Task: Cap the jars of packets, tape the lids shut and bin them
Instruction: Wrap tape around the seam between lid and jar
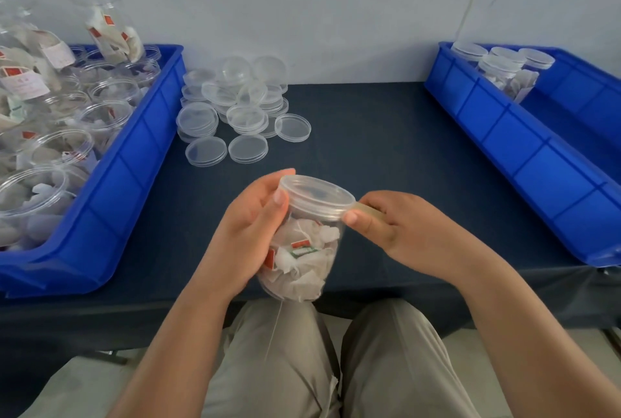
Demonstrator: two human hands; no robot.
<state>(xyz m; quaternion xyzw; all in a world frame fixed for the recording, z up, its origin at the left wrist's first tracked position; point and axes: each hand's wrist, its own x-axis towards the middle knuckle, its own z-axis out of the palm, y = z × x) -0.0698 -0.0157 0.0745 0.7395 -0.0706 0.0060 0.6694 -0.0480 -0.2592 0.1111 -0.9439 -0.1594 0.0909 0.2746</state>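
So the left hand [248,226] has its grip wrapped round the clear plastic jar of white tea packets [302,259], held over the near edge of the dark tabletop [369,135] with its clear round lid [317,195] on. The right hand [396,226] has its grip pinched on a yellowish tape strip [364,208] right at the lid's rim. Blue plastic bin of open jars [134,165] sits left with a pile of loose clear lids [235,108] beside it - blue bin of capped jars [504,135] on the right.

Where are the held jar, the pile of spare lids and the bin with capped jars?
Held jar [302,259]: head view, its packet-filled side.
Pile of lids [247,116]: head view, a lid mid-pile.
Right bin [524,148]: head view, its blue wall.
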